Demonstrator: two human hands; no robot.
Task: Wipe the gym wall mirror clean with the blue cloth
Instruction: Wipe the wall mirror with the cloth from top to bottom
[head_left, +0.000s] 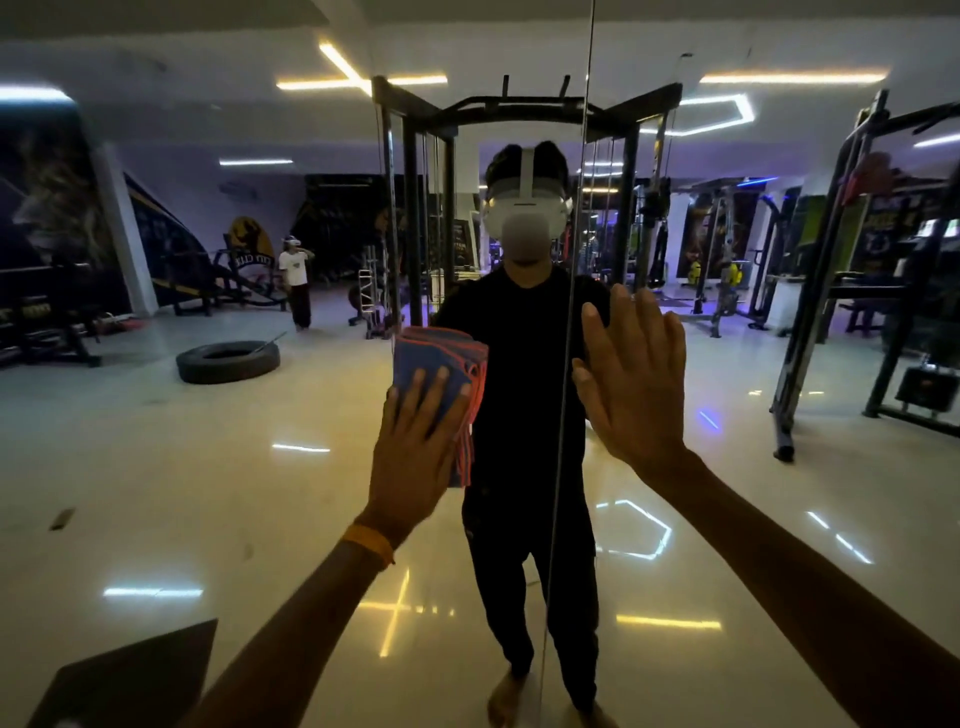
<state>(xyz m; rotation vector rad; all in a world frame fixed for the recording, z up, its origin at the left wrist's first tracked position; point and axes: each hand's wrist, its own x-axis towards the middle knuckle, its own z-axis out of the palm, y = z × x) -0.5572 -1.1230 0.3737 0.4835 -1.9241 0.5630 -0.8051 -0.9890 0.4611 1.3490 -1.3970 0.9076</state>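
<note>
The gym wall mirror (208, 467) fills the whole view and reflects the gym behind me. A vertical seam (563, 415) splits it into two panels. My left hand (415, 447) lies flat with straight fingers on the folded blue cloth (441, 364) with red edging, pressing it against the left panel just left of the seam. My right hand (636, 374) is spread flat against the right panel, fingers straight and pointing up, holding nothing. An orange band circles my left wrist.
The mirror reflects me in dark clothes, a black cable rack (519, 119), a tyre (228, 361) on the glossy floor, weight machines (852, 270) at right and another person (296, 280) far left. A dark flat corner (135, 675) juts in at bottom left.
</note>
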